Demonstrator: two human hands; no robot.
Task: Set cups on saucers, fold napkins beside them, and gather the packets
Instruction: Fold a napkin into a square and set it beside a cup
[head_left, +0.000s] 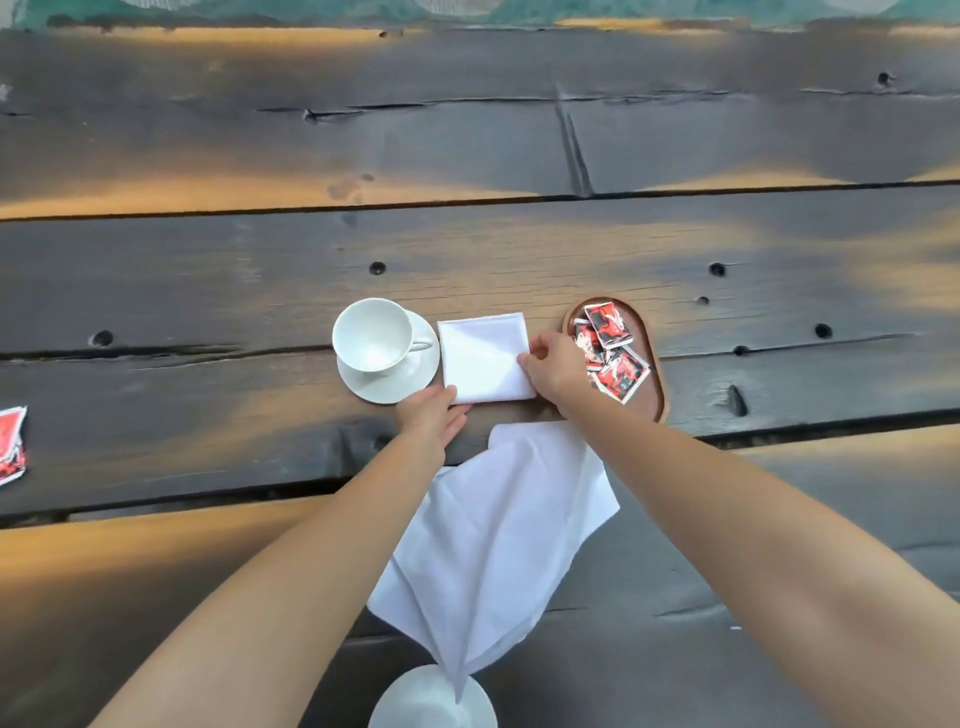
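While the folded napkin (485, 358) lies flat between the cup (371, 335) at nine o'clock and the packet tray (652, 387) at three, our right hand (553, 364) pinches its three o'clock edge — our left hand (431, 415), fingers straight, touches its seven o'clock corner.

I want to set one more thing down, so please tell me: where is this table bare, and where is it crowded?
Bare: the wide planks beyond the cup, folded napkin and tray; the stretch between the loose packets at the left and the saucer; the wood right of the tray. Crowded: that middle row, and the near edge under the unfolded napkin.
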